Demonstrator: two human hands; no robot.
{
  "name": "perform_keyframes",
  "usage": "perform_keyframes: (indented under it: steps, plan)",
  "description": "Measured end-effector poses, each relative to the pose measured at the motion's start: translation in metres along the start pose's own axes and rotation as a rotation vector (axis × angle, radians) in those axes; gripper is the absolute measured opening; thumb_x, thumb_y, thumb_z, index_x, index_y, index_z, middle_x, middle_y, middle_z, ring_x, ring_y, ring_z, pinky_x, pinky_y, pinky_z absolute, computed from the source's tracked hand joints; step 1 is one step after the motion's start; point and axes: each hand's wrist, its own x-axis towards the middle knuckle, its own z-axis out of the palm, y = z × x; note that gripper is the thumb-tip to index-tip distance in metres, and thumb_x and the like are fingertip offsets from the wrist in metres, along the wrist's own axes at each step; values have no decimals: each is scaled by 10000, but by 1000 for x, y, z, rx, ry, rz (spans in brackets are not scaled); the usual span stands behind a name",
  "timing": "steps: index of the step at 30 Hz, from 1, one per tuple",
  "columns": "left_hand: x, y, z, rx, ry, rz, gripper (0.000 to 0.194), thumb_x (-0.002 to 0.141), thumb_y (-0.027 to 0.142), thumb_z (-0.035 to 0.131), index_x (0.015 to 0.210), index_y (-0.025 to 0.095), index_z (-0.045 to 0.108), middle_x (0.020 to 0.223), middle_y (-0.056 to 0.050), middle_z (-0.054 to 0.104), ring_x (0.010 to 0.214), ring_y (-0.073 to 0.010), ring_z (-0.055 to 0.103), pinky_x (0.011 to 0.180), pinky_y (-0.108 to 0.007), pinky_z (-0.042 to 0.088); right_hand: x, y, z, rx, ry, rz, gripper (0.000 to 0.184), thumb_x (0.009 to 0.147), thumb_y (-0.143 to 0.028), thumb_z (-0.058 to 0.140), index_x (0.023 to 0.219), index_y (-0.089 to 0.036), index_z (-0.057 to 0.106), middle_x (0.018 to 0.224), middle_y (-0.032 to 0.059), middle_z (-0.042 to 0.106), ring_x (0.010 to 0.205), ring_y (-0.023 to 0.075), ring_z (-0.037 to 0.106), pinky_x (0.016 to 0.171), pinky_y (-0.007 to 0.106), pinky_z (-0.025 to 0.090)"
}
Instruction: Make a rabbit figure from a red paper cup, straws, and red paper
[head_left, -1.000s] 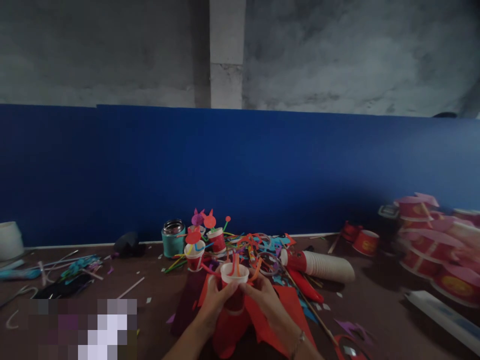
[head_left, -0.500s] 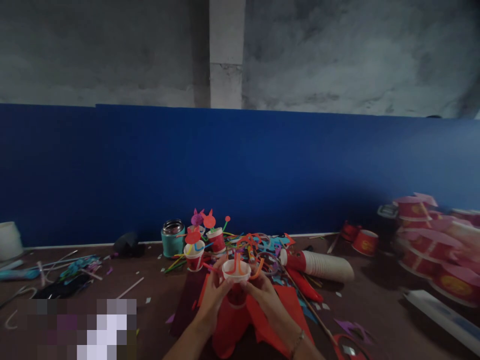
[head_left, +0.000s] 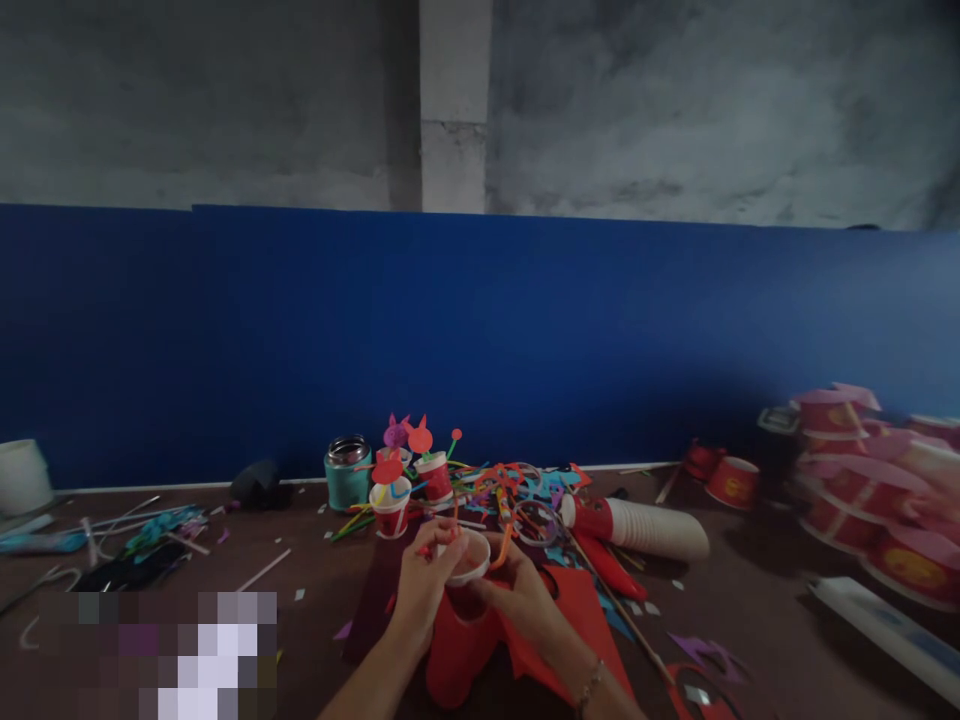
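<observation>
Between my hands is a red-and-white paper cup (head_left: 474, 572), its open mouth tilted toward me. My right hand (head_left: 521, 592) grips the cup's right side. A bent orange straw (head_left: 505, 547) sticks out past the rim there. At the cup's left rim, my left hand (head_left: 426, 580) has its fingertips closed on a thin red-orange straw (head_left: 455, 508), whose lower part is hidden by the fingers. Red paper sheets (head_left: 577, 610) lie beneath the hands. Just behind stand paper cups with straws and cut-paper shapes, including a cup with a red disc (head_left: 389, 515).
A teal metal jar (head_left: 348, 475) stands behind on the left. A stack of paper cups (head_left: 652, 530) lies on its side at right, near a thin stick (head_left: 626, 630). Straws and paper scraps (head_left: 517, 490) cover the back middle. Decorated red cups (head_left: 862, 500) are piled far right.
My left hand has moved up and inward over the cup's rim, onto a straw. The cup has tilted and sunk slightly, and my right hand still holds it.
</observation>
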Motion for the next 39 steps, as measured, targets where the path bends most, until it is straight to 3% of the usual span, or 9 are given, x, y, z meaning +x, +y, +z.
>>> perform_keyframes:
  steps: [5, 8, 11, 17, 20, 23, 28, 33, 39]
  plan:
    - [-1, 0, 1, -13, -7, -28, 332, 578, 443, 785, 689, 151, 674, 850, -76, 689, 857, -247, 637, 796, -343, 491, 2, 11, -1, 54, -9, 1, 495, 617, -326, 825, 1059, -202, 640, 1025, 74, 716, 919, 236, 662, 838, 369, 508]
    - [-4, 3, 2, -145, 13, -113, 540, 615, 476, 758, 1030, 148, 646, 944, -92, 695, 849, -237, 658, 755, -336, 510, 5, 18, -4, 148, 18, 25, 532, 604, -361, 830, 1074, -208, 634, 1045, 81, 713, 954, 255, 659, 872, 396, 497]
    - [-3, 7, 0, -210, 125, -140, 591, 667, 485, 718, 1158, 191, 572, 1103, -96, 648, 958, -234, 639, 756, -308, 506, 7, 21, -9, 165, 74, 25, 544, 598, -376, 830, 1077, -212, 630, 1055, 79, 708, 980, 262, 651, 903, 413, 483]
    - [6, 10, -10, -80, 501, 54, 271, 697, 367, 650, 901, 216, 555, 894, 12, 595, 873, -149, 586, 779, -263, 447, 10, 16, -16, 41, -24, 22, 560, 625, -436, 796, 1108, -219, 612, 1135, 94, 669, 1041, 279, 618, 926, 443, 469]
    - [3, 15, -14, -28, 525, 47, 171, 651, 269, 619, 736, 222, 479, 685, 76, 482, 655, -106, 512, 636, -221, 411, 10, 12, -18, 40, -78, 56, 560, 652, -452, 764, 1128, -206, 600, 1174, 107, 646, 1053, 283, 610, 925, 448, 467]
    - [-12, 24, -17, 73, 352, 37, 113, 609, 173, 571, 644, 214, 472, 606, 76, 469, 575, -107, 473, 567, -216, 383, 10, 13, -22, 76, -121, 80, 561, 655, -362, 740, 1164, -195, 575, 1188, 101, 637, 1053, 278, 607, 918, 446, 469]
    - [-46, 31, -27, 771, -414, 55, 236, 590, 121, 563, 798, 209, 631, 833, -32, 666, 806, -214, 608, 752, -310, 453, 11, 21, -32, 55, 37, 86, 576, 582, -130, 584, 1153, -203, 581, 1187, 70, 640, 1103, 254, 574, 944, 411, 450]
    - [-62, 25, -34, 1130, -540, 24, 510, 553, 182, 688, 1061, 205, 654, 1152, -138, 647, 1081, -350, 559, 934, -434, 411, 14, 19, -36, 50, 243, 74, 650, 480, -96, 486, 1111, -208, 600, 1126, 74, 670, 1072, 258, 592, 934, 403, 452]
    - [-58, 29, -34, 1139, -603, 9, 536, 590, 151, 616, 1126, 182, 623, 1174, -137, 641, 1110, -324, 550, 979, -411, 392, 9, 22, -37, 93, 136, 136, 705, 579, -148, 633, 1263, -240, 492, 1225, 70, 618, 1093, 262, 588, 877, 403, 492]
